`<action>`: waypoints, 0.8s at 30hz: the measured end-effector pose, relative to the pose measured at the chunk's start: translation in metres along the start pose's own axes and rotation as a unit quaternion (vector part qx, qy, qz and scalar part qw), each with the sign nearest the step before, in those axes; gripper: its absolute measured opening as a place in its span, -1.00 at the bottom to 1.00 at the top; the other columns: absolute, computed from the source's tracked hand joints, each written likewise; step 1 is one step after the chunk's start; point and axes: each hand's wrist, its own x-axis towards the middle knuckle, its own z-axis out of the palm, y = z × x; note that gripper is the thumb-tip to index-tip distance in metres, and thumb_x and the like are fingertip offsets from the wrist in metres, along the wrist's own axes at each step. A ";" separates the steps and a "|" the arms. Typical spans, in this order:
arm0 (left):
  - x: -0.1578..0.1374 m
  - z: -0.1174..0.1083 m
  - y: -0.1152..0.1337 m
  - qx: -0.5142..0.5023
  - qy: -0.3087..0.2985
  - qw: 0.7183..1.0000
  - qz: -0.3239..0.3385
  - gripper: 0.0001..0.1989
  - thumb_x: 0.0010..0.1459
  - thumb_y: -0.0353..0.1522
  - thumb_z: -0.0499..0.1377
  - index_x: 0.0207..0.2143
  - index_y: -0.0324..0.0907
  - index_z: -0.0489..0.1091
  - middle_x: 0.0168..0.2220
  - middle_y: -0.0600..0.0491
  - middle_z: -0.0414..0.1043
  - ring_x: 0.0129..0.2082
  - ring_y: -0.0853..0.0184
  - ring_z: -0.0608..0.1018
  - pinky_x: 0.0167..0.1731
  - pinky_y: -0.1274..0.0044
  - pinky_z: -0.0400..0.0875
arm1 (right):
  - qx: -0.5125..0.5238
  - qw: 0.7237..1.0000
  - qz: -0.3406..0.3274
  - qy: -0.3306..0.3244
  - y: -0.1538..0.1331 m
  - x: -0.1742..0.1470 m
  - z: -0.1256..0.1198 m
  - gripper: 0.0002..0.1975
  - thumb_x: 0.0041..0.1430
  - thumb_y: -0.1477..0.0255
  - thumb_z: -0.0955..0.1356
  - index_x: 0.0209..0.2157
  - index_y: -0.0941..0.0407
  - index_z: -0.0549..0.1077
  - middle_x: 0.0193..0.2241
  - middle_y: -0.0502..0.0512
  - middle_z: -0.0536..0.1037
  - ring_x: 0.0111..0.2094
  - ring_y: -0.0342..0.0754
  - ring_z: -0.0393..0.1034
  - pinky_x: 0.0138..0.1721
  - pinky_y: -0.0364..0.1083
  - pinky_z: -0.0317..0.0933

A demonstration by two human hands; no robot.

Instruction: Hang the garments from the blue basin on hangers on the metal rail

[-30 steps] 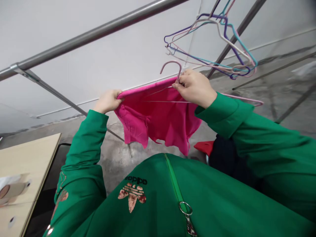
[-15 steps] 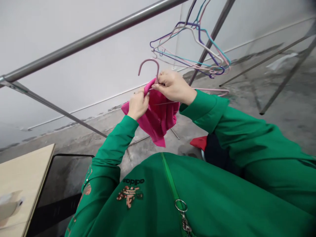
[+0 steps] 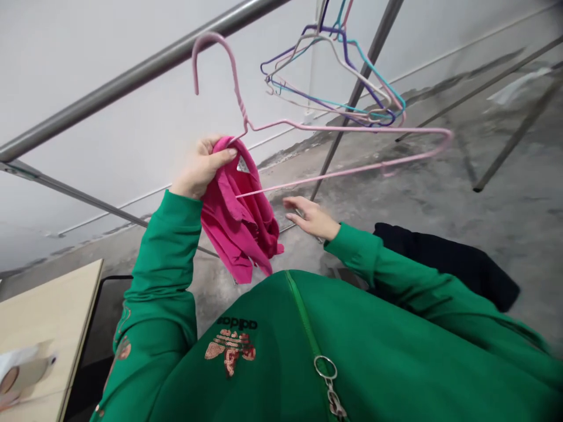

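Note:
A pink wire hanger (image 3: 325, 128) is held up in front of me, its hook just in front of the metal rail. One shoulder of it runs inside a bright magenta garment (image 3: 233, 217); the other shoulder is bare and points right. My left hand (image 3: 200, 169) is closed on the garment's upper edge by the hanger's neck, thumb on top. Whether its fingers also grip the wire is hidden by the cloth. Lower and to the right, my right hand (image 3: 313, 218) is apart from both, holding nothing, its fingers partly spread.
A metal rail (image 3: 109, 91) crosses at upper left on slanted legs. Several coloured wire hangers (image 3: 347, 70) hang at the upper right. Dark cloth (image 3: 453, 264) lies at lower right. A pale wooden table (image 3: 48, 310) with a small object on it is at lower left.
My right hand has let go near the hanger's neck and moved down. My left hand has moved left with the garment and hanger, which now appears closer and higher, its bare shoulder exposed.

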 end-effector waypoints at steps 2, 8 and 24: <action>-0.007 0.000 0.013 0.018 -0.019 1.000 -0.011 -0.94 0.05 -0.46 0.22 -0.35 -0.24 0.45 -0.50 0.09 0.43 -0.41 0.28 0.58 -0.43 0.48 0.53 | 0.107 0.989 0.098 -0.033 0.019 0.009 0.033 -0.22 0.10 0.00 0.35 0.24 0.14 0.21 0.14 0.34 0.36 0.13 0.13 0.32 0.14 0.13 0.23; -0.029 -0.013 0.037 0.144 -0.062 0.987 -0.014 -0.87 0.04 -0.39 0.22 -0.34 -0.28 0.49 -0.48 0.09 0.44 -0.41 0.29 0.57 -0.40 0.48 0.52 | 0.320 0.928 0.100 -0.161 0.026 0.047 0.053 -0.29 -0.04 0.04 0.42 0.07 0.18 0.38 0.00 0.20 0.48 0.03 0.15 0.38 0.11 0.17 0.24; -0.052 -0.031 -0.007 0.610 0.019 0.787 -0.088 -0.57 0.21 -0.42 -0.05 0.12 -0.15 0.32 -0.17 -0.17 0.50 -0.09 0.06 0.53 -0.12 0.33 0.37 | -0.131 0.975 0.181 0.005 0.029 0.139 -0.087 -0.72 -0.15 0.73 0.31 -0.53 0.09 0.16 -0.53 -0.01 0.24 -0.38 -0.09 0.15 -0.19 0.01 0.17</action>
